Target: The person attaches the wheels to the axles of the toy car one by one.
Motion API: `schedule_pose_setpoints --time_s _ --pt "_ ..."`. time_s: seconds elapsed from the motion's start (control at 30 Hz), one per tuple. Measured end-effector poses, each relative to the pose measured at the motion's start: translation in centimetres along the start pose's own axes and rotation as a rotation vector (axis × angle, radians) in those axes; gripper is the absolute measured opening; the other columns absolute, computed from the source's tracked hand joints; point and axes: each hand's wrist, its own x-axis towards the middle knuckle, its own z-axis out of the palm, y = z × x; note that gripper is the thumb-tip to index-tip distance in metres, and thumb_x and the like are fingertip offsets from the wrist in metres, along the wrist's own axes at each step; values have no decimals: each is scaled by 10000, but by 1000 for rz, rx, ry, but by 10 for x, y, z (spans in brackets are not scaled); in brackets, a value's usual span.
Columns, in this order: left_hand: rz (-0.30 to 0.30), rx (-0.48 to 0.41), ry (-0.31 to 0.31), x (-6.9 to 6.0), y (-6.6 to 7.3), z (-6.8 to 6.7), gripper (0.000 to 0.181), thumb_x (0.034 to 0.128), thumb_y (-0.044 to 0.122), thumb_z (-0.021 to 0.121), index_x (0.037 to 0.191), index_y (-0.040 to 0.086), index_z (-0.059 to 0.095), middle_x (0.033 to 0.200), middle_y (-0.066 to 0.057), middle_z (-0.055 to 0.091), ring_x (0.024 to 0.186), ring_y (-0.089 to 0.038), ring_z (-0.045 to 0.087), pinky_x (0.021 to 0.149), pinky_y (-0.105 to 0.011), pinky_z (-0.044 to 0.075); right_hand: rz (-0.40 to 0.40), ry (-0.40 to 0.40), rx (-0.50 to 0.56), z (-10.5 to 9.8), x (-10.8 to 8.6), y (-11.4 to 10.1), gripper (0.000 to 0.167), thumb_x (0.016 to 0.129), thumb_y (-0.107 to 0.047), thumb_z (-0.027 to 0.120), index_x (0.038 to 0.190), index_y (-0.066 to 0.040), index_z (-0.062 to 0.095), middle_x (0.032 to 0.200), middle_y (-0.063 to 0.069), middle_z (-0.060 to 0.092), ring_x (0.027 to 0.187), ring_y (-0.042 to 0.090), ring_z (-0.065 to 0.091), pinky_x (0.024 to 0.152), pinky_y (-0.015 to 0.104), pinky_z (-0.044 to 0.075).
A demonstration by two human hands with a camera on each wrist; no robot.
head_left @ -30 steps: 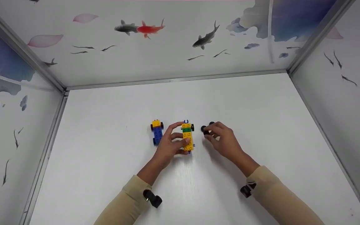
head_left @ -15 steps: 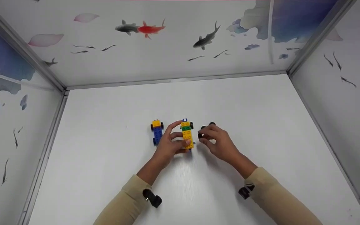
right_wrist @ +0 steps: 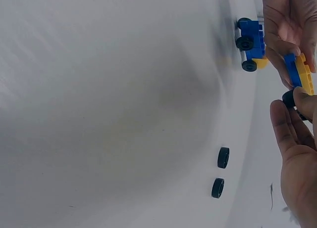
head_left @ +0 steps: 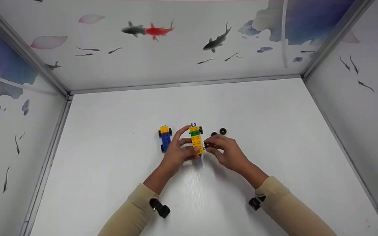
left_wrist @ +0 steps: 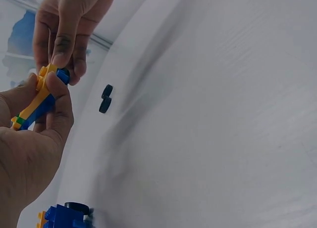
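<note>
My left hand (head_left: 175, 154) grips a toy block car (head_left: 196, 139) with a yellow top, a green strip and a blue base, held up off the table. One black wheel (head_left: 200, 130) sits at its far right corner. Between thumb and fingers my right hand (head_left: 229, 150) pinches another black toy wheel (right_wrist: 289, 98), against the car's near right side where an axle pin sticks out. Whether the wheel is on the pin is hidden by the fingers.
Two loose black wheels, a farther one (head_left: 222, 131) and a nearer one (head_left: 214, 134), lie beyond my right hand. A blue and yellow toy car (head_left: 165, 139) with wheels stands left of my left hand. Printed walls surround the white table (head_left: 110, 183).
My right hand has carried the wheel leftward from near the loose wheels to the car's side. My left hand has tipped and shifted the car slightly away from me.
</note>
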Motion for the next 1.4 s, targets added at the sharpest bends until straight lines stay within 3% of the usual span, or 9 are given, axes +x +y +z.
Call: schedule_pose_setpoints --time_s 0.33,0.73,1.13,1.4 --pt "10 20 26 0 -2 0 898 978 71 841 1670 430 396 1402 -164 648 1139 -286 782 932 -389 688 4 -5 60 1 -1 -1 290 1028 -57 768 1318 -51 769 1236 60 772 1127 240 776 977 396 672" --pt "-1 22 29 1 -3 -2 884 991 88 834 1668 460 404 1344 -173 697 1137 -297 781 950 -379 682 -15 13 70 2 -1 -2 297 1016 -40 779 1304 -113 781 1206 51 762 1103 203 776 984 353 666" --pt "-5 38 49 2 -3 1 872 984 92 843 1650 463 420 1272 -164 703 1082 -301 789 939 -373 684 -42 30 89 4 -1 -4 266 989 -23 807 1247 -81 776 1184 54 745 1085 195 778 973 302 662" --pt "-16 34 73 3 -2 3 873 982 72 837 1630 496 433 1251 -163 703 1052 -300 783 926 -363 685 -76 37 68 3 1 -6 284 961 30 815 1233 -37 770 1172 76 737 1068 222 792 968 361 673"
